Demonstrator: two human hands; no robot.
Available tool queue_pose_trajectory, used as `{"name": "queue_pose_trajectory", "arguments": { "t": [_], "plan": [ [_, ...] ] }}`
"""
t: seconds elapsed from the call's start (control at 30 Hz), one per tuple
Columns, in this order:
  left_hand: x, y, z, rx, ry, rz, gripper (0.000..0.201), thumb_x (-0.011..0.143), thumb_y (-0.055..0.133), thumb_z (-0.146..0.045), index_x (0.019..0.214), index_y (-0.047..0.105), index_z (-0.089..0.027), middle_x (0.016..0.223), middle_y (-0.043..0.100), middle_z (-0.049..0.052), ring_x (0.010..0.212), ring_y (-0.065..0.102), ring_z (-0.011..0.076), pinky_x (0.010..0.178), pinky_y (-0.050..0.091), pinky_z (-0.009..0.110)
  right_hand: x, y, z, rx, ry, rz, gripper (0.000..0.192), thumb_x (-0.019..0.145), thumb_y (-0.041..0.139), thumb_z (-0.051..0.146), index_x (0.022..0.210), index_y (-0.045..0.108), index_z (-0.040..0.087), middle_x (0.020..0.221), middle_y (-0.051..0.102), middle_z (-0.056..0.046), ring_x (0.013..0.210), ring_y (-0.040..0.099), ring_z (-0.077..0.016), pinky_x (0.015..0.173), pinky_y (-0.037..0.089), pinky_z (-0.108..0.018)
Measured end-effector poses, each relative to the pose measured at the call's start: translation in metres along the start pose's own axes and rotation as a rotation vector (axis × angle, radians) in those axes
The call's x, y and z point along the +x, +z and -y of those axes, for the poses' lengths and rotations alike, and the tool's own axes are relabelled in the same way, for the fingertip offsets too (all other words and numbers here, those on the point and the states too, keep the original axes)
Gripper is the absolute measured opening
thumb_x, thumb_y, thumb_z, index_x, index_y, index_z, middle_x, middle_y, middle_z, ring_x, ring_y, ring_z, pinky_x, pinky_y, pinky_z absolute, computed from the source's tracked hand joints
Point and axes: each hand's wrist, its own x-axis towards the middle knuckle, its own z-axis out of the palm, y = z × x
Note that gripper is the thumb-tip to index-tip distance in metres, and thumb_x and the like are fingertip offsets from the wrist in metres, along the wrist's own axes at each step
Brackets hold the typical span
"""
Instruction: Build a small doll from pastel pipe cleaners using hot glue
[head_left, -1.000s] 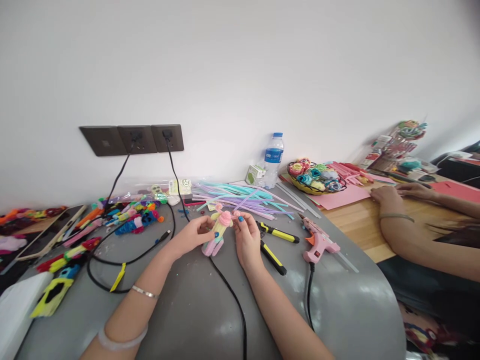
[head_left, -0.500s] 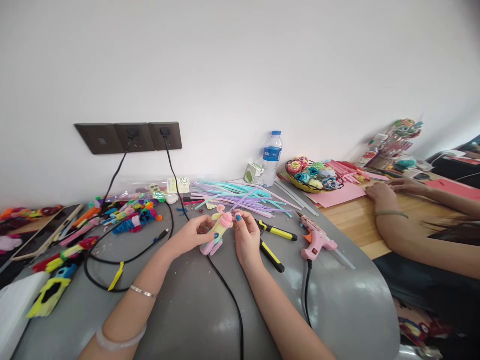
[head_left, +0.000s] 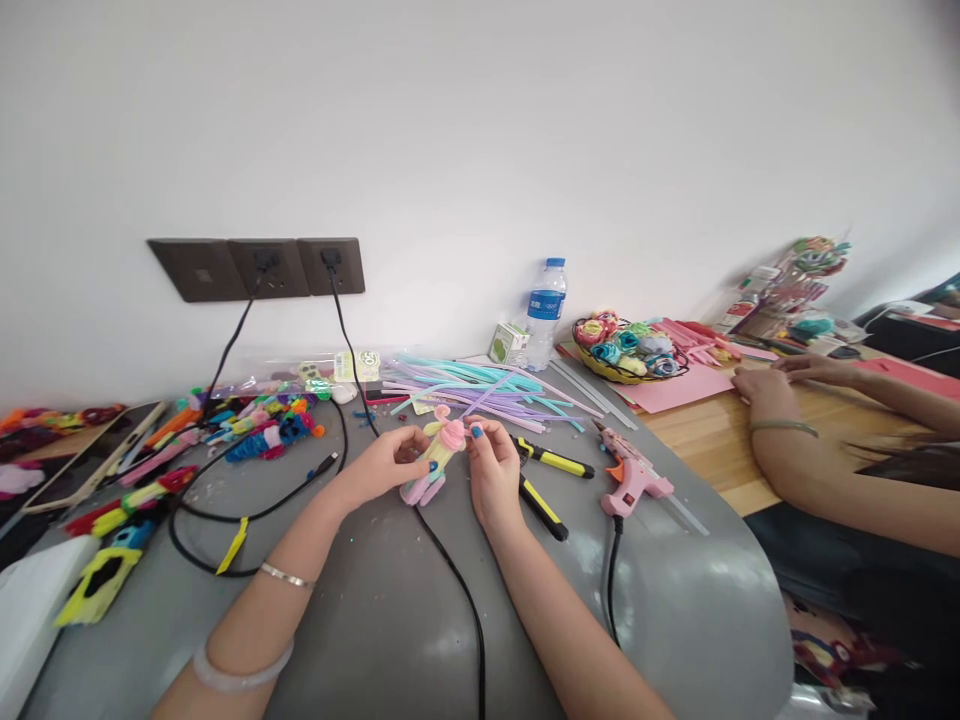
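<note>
A small pipe-cleaner figure (head_left: 436, 458) in pink, yellow and pale green rests on the grey table (head_left: 375, 620), held from both sides. My left hand (head_left: 382, 465) grips its body. My right hand (head_left: 491, 470) pinches the pink head end, where a thin lilac pipe cleaner sticks up. A heap of pastel pipe cleaners (head_left: 480, 388) lies just behind the hands. Yellow-handled pliers (head_left: 544, 480) lie beside my right hand, and a pink glue gun (head_left: 630, 478) sits a little further right.
Black cables (head_left: 247, 515) run from wall sockets (head_left: 259, 268) across the table and under my hands. Bright pipe-cleaner pieces (head_left: 255, 435) crowd the left. A water bottle (head_left: 545, 315) and a basket of fabric flowers (head_left: 630, 348) stand behind. Another person's arms (head_left: 817, 440) rest on the wooden table at right.
The view has shifted slightly; my hands and the figure stay together, now a little higher in the picture. The other person's hands have barely moved.
</note>
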Motion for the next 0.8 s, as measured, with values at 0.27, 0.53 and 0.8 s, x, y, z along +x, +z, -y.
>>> {"name": "queue_pose_trajectory", "arguments": {
  "t": [0.27, 0.53, 0.8],
  "plan": [
    [-0.0010, 0.0010, -0.0047, 0.010, -0.010, 0.000, 0.029, 0.077, 0.070, -0.034, 0.099, 0.064, -0.016, 0.094, 0.066, 0.004, 0.082, 0.061, 0.0193, 0.069, 0.046, 0.028, -0.0009, 0.0022, 0.0040, 0.028, 0.027, 0.025, 0.027, 0.080, 0.072, 0.046, 0.093, 0.068, 0.023, 0.101, 0.068, -0.004, 0.087, 0.061, -0.0193, 0.082, 0.047, -0.034],
    [-0.0012, 0.0015, -0.0072, 0.004, 0.017, -0.003, 0.028, 0.075, 0.071, -0.036, 0.094, 0.064, -0.017, 0.090, 0.066, 0.003, 0.083, 0.062, 0.0198, 0.072, 0.048, 0.029, -0.0001, 0.0006, 0.0020, -0.047, -0.006, -0.002, 0.028, 0.077, 0.075, 0.047, 0.083, 0.063, 0.022, 0.101, 0.066, -0.005, 0.089, 0.060, -0.0196, 0.081, 0.047, -0.033],
    [-0.0010, 0.0003, -0.0049, -0.024, 0.022, -0.018, 0.033, 0.076, 0.073, -0.040, 0.099, 0.067, -0.017, 0.095, 0.068, 0.005, 0.087, 0.064, 0.0218, 0.071, 0.049, 0.030, -0.0015, 0.0040, 0.0071, 0.037, 0.014, 0.038, 0.029, 0.078, 0.072, 0.050, 0.091, 0.066, 0.024, 0.093, 0.067, -0.003, 0.085, 0.062, -0.0194, 0.077, 0.047, -0.032]
  ]
}}
